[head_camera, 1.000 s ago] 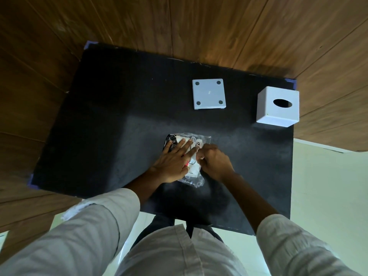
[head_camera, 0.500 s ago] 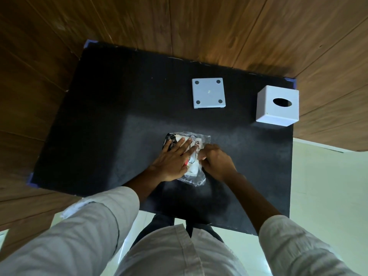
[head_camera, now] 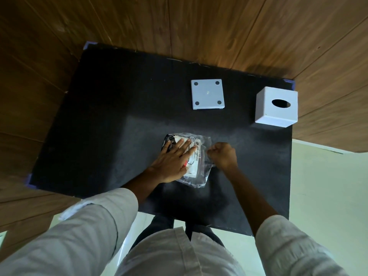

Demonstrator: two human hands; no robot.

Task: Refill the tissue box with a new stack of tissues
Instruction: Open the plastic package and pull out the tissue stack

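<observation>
One packet, one box, one lid, two hands

One tissue packet [head_camera: 196,160] lies at table [head_camera: 99,126] centre. Box [head_camera: 276,106] sits at two o'clock, lid [head_camera: 207,94] at twelve. Left hand [head_camera: 171,162] presses flat, fingers spread. Right hand [head_camera: 223,156], fisted on the wrapper's edge, has pulled rightward since before.

The person wears a pale grey-white shirt, its sleeves [head_camera: 95,222] rolled above bare forearms, over what look like dark trousers [head_camera: 159,226].
</observation>
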